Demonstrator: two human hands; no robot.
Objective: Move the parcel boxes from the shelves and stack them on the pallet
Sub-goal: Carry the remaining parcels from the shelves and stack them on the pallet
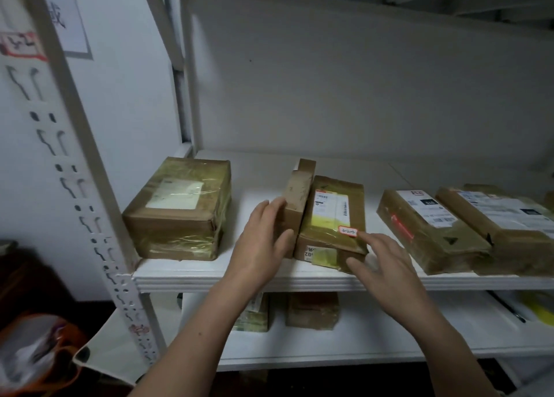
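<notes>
Cardboard meets both hands here. The left hand (263, 242) is flat, fingers straight, and rests against the left face of a thin box (295, 200) that stands on edge, with the thumb near its front end. The right hand (386, 266) is spread wide and holds nothing. Its forefinger tip is at the near right corner of a flat box (332, 217), just beside a red-edged sticker (347, 232), and its thumb is at the front lower corner.

The two boxes touch side by side between the hands. Left of the left hand, a little apart, sits a big box (180, 211) wrapped in tape. Right of the right hand lies a long box (425, 232), and a wider box (506, 235) touches its far side. All five rest on a white shelf (299, 280), whose rim runs under the wrists.

Below the forearms, a lower shelf (374, 345) carries a taped box (253, 314) and a plain box (311, 309). Beyond the big box a slotted post (90, 187) rises, and an orange bag (39, 351) sits by its foot.
</notes>
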